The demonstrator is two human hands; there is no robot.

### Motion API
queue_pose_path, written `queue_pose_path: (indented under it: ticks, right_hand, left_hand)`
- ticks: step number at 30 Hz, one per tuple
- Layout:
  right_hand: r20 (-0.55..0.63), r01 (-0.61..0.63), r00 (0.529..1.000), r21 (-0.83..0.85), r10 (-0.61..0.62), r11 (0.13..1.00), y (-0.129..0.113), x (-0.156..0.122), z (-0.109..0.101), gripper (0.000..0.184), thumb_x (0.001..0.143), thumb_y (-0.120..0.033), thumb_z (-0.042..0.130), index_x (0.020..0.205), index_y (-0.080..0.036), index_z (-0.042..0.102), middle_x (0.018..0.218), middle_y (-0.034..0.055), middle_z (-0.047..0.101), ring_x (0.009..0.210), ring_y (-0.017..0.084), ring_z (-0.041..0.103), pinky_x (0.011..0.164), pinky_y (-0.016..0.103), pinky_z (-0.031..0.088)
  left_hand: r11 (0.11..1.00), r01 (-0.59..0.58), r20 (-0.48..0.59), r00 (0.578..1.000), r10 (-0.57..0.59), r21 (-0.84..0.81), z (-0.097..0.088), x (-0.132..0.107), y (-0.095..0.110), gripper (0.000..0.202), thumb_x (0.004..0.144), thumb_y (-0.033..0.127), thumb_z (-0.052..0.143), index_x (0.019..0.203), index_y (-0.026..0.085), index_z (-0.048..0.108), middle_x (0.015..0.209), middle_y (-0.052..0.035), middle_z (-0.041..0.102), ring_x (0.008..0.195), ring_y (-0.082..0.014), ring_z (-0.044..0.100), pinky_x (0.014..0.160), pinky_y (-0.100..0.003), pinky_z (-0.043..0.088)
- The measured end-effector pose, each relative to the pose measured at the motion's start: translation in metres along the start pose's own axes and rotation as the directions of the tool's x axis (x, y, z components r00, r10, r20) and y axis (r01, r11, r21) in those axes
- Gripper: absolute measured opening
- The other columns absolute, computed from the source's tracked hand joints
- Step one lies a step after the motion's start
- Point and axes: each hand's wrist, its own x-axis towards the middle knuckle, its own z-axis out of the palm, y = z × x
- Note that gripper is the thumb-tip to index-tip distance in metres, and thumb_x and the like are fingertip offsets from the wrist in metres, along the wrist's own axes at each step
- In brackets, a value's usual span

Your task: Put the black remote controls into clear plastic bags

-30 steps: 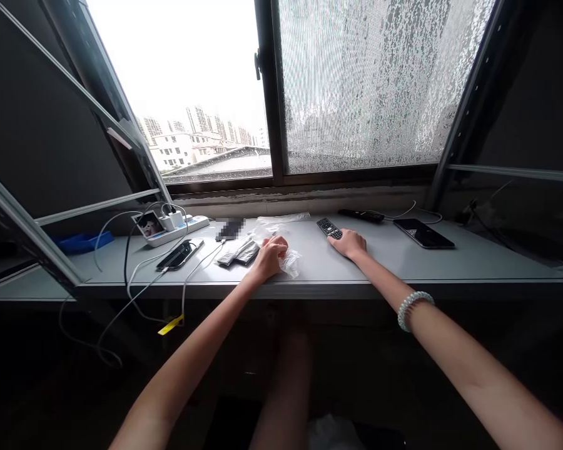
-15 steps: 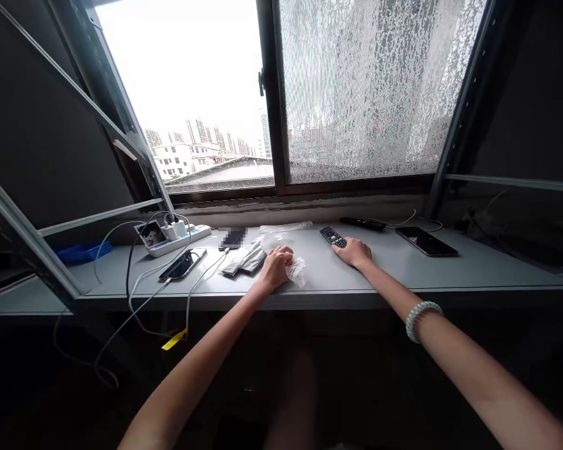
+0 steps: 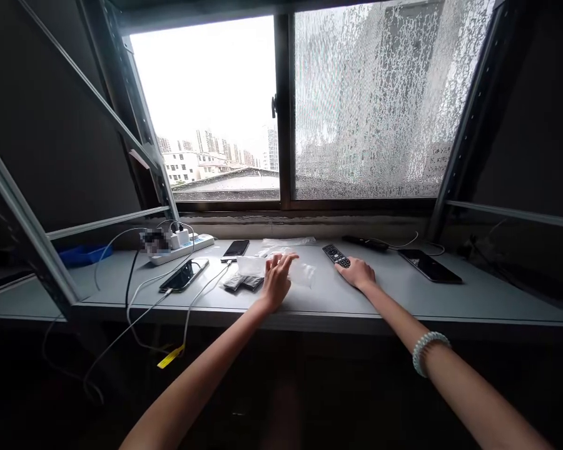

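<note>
My right hand (image 3: 356, 273) is wrapped round the near end of a black remote control (image 3: 336, 255), which lies on the grey shelf top with its buttons facing up. Over the thin clear plastic bags (image 3: 304, 274), my left hand (image 3: 278, 279) is raised with its fingers apart and holds nothing. Left of that hand lie small dark items in clear plastic wrapping (image 3: 242, 281). A phone (image 3: 235, 249) lies behind them.
Another phone (image 3: 184, 275) is on the left, plugged into a white cable (image 3: 210, 281). Behind it stands a white power strip (image 3: 182, 249). A dark tablet-like device (image 3: 430, 265) lies on the right. A window (image 3: 206, 112) rises behind the shelf, and metal posts (image 3: 466, 119) flank it.
My left hand has let go of the crumpled plastic and opened its fingers above it. My right hand stays on the remote control. The camera view has tilted upward slightly.
</note>
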Motion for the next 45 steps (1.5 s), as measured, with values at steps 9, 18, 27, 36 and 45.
queue_pose_path:
  ticks: [9,18,27,36,45]
  right_hand:
    - [-0.042,0.022,0.999,-0.012,-0.022,1.0,0.003,-0.001,0.002,0.045,0.078,-0.048,0.044,0.104,-0.016,0.062,0.097,0.0114,0.064,0.086,0.024,0.06,0.065,0.028,0.04]
    - [-0.098,0.088,0.991,-0.024,-0.09,0.996,0.001,-0.003,0.006,0.048,0.079,-0.043,0.047,0.118,-0.017,0.055,0.11,0.0109,0.058,0.094,0.024,0.057,0.071,0.029,0.042]
    - [-0.184,0.218,0.958,-0.022,-0.219,0.976,0.005,-0.002,0.014,0.045,0.082,-0.037,0.047,0.123,-0.021,0.052,0.105,0.007,0.057,0.084,0.02,0.06,0.065,0.027,0.043]
    - [-0.528,0.393,0.818,0.217,-0.231,0.894,-0.008,0.006,0.009,0.04,0.083,-0.037,0.046,0.121,-0.027,0.055,0.094,0.0044,0.055,0.077,0.018,0.059,0.06,0.027,0.045]
    - [-0.533,0.594,0.741,0.237,-0.409,0.768,-0.072,0.07,0.002,0.04,0.086,-0.032,0.04,0.125,-0.031,0.05,0.099,0.0044,0.051,0.076,0.016,0.06,0.062,0.027,0.05]
  left_hand:
    - [1.0,0.03,0.083,0.996,-0.031,0.008,0.004,0.0,0.002,0.035,0.056,-0.001,0.047,0.085,0.018,0.052,0.112,-0.0086,0.049,0.106,-0.0239,0.044,0.086,-0.037,0.037]
    - [0.998,0.029,0.161,0.987,-0.02,-0.058,0.003,-0.003,0.001,0.021,0.06,0.014,0.057,0.08,0.018,0.053,0.103,-0.0067,0.051,0.1,-0.0227,0.047,0.087,-0.037,0.037]
    - [0.995,-0.059,0.16,0.984,0.072,-0.085,-0.013,-0.009,0.002,0.065,0.062,-0.004,0.04,0.121,0.023,0.045,0.112,-0.0049,0.055,0.101,-0.0179,0.051,0.088,-0.033,0.038]
    - [0.935,-0.313,-0.04,0.945,0.324,0.165,-0.018,-0.002,-0.018,0.078,0.065,-0.011,0.032,0.134,0.025,0.031,0.107,-0.0019,0.06,0.098,-0.0144,0.054,0.091,-0.031,0.032]
    - [0.952,-0.179,-0.171,0.959,0.225,0.25,-0.003,0.09,-0.034,0.025,0.082,0.025,0.053,0.106,0.028,0.059,0.106,-0.0009,0.06,0.095,-0.0187,0.051,0.09,-0.036,0.031]
